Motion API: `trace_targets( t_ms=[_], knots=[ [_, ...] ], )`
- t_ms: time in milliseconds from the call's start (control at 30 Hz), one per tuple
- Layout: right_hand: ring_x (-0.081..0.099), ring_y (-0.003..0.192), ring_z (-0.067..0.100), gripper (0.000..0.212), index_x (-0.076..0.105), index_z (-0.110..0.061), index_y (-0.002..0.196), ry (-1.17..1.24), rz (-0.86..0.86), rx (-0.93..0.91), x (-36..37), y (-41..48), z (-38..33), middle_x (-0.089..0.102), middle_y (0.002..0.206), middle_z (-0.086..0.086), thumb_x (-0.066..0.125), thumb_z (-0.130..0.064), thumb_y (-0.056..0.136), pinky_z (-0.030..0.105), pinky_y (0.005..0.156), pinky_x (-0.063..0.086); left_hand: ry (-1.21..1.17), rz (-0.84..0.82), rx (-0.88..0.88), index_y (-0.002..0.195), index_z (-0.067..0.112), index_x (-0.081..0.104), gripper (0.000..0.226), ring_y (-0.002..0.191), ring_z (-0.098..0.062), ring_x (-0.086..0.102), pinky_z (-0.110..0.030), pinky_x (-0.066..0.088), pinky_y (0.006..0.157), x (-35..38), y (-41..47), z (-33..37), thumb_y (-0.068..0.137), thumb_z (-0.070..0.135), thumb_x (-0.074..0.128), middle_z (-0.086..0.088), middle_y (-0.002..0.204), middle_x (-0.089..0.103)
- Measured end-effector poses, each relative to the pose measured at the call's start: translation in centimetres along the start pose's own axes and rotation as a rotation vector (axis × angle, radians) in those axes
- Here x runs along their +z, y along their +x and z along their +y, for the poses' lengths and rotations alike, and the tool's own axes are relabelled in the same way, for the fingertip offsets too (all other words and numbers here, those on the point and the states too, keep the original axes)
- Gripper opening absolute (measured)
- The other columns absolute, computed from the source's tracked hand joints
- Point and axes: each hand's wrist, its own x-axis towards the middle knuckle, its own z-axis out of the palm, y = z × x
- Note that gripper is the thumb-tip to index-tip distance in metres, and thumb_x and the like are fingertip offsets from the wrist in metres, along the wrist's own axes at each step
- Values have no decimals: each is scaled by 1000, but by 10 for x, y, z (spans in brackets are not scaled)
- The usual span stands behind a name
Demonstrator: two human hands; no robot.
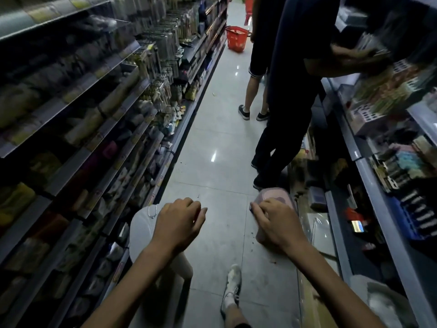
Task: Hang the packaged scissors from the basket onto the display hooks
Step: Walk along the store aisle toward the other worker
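Since both hands are out ahead of me with none of the task's goods in them, I read this as a walk toward the stock, not a hanging step: my left hand (179, 223), at 7 o'clock, has loosely curled fingers and holds nothing, above a pale cloth shape (139, 233) that carries a metal clip. My right hand (274, 223), at 5 o'clock, is curled over a pink rounded object (279, 196); whether it grips that or only passes above it I cannot tell. At 6 o'clock one sneaker (233, 287) is planted on the tiled floor (212, 138), which fits a stride. Further on, at 2 o'clock, a person in dark clothes (290, 91) reaches into the right-hand shelves and narrows the aisle, so I judge I should keep left. At 11 o'clock the display hooks (165, 41) on the left shelving are crowded with hanging packs, too blurred to identify. Farthest, at 12 o'clock, a red basket (237, 39) stands on the floor near the foot of that shelving; I can make out no packaged scissors, and I judge they lie in it, so the task looks barely begun
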Motion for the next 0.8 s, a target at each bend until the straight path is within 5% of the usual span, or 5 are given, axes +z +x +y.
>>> trace_targets(
  t_ms=[233,600,800],
  knots=[
    [64,87,13,29,71,-28,89,14,-34,-54,-10,155,31,66,100,-13,58,-54,95,27,76,46,-8,-32,-49,98,27,70,45,88,-17,68,-36,52,74,21,140,-14,93,63,44,11,99,71],
    [65,102,14,34,69,-28,107,41,-125,-106,6,359,46,67,113,-11,57,-57,94,33,88,50,3,-98,-146,116,30,70,53,103,-17,68,-38,52,84,44,325,-43,90,66,41,10,116,70],
    [63,113,16,43,67,-24,124,44,-137,-166,32,478,43,66,125,-8,60,-54,94,37,99,49,-25,-106,-155,135,30,65,63,131,-20,60,-42,48,107,80,431,-93,90,67,41,3,138,64]
  ],
)
